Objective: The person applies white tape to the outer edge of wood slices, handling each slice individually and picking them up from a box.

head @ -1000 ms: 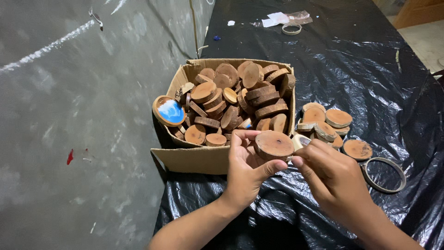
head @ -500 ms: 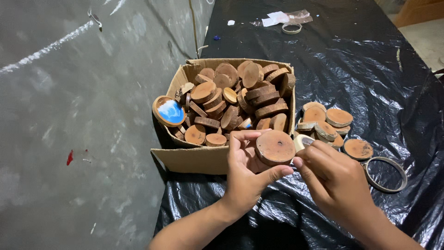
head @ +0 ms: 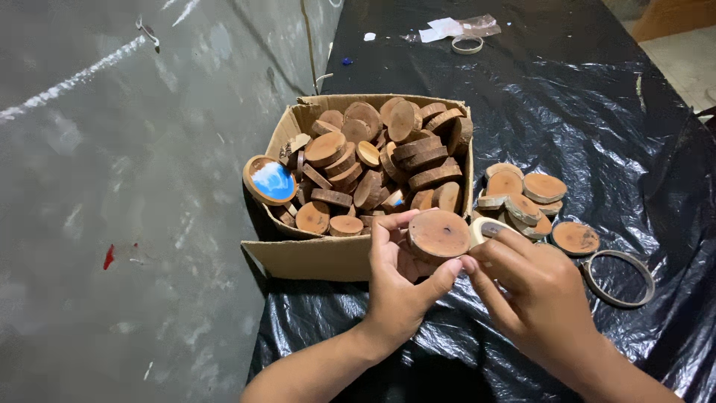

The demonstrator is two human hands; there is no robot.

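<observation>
**Disc turned face-up at the box's edge**

The left hand [head: 399, 287] grips the wood disc [head: 438, 235] at the box's [head: 313, 257] five o'clock corner. The right hand [head: 533, 295] pinches a tape roll [head: 486, 227] against its three o'clock rim. Since a second ago, the disc's flat face has tilted further toward the camera; the hands have barely shifted.

The right hand [head: 533, 295] hides most of a pale ring [head: 486, 227] (material unclear).
</observation>
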